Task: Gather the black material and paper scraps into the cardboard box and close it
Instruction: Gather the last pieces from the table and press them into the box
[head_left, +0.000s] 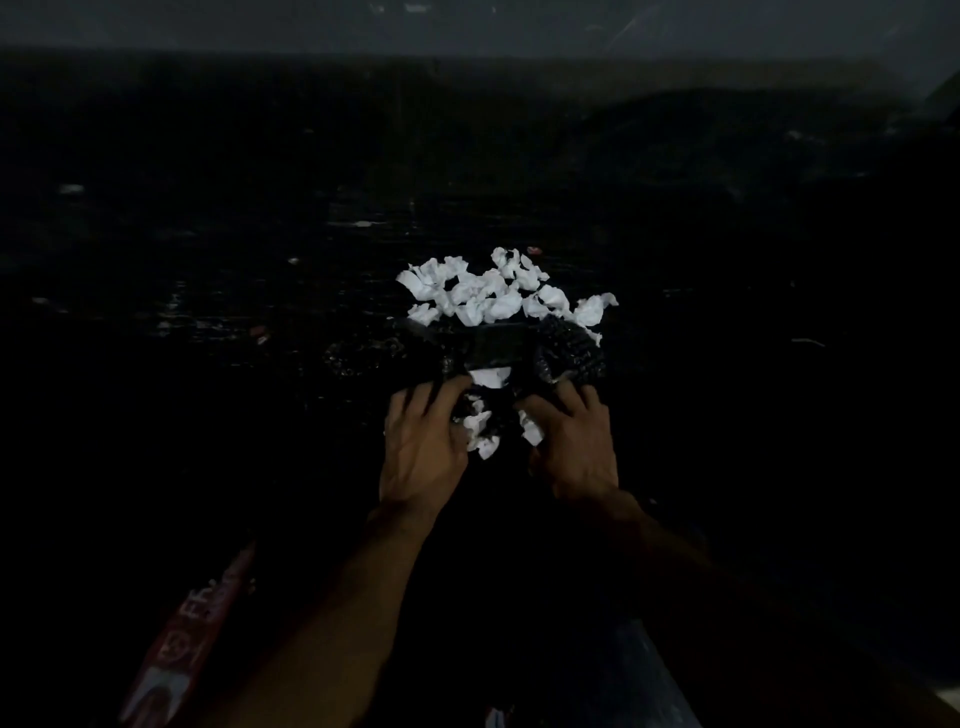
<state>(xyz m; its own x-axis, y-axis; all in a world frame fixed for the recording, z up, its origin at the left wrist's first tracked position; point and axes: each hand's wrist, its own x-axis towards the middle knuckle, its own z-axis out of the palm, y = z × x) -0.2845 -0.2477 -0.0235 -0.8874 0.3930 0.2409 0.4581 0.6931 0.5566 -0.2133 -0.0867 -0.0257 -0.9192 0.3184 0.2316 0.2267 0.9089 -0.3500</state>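
Reaching into black material and paper scraps, left hand and right hand hide fingertips — grip unreadable.

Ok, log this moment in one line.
stage: gathering | left hand: on black material | right hand: same | paper scraps: piled beyond | box, grip: unclear

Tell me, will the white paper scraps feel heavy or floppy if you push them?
Probably very light: the paper scraps are small crumpled pieces, so a push would likely scatter them rather than slide them as one. They look soft and easy to squash, not stiff. Since they lie in a loose heap, some would probably spill when scooped up.
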